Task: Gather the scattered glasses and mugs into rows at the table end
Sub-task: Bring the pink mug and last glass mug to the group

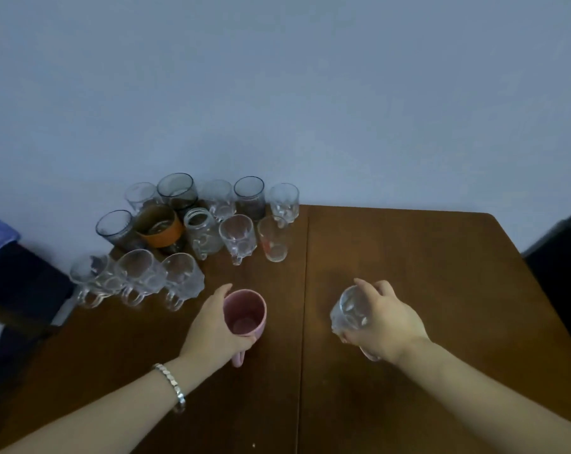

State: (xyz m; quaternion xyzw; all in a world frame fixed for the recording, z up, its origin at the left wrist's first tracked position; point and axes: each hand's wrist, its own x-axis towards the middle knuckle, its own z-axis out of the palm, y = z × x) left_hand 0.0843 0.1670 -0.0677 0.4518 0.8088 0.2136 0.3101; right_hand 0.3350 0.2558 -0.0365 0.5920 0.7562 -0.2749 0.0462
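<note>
My left hand (213, 329) grips a pink mug (245, 311) from its left side, with the handle pointing toward me. My right hand (389, 326) wraps around a clear glass mug (349, 311) to the right of the table's seam. Several glasses and mugs stand grouped at the far left end of the brown table (408, 257). The nearest row holds three clear handled mugs (136, 276). Behind them stand a glass with an orange band (158, 227), a clear jar mug (204, 232) and dark tinted tumblers (179, 191).
A pale blue wall (277, 93) rises right behind the table's far edge. A dark chair with blue cloth (2, 257) stands off the left side, and another dark object (562, 257) sits off the right edge. A seam (305, 290) runs down the tabletop.
</note>
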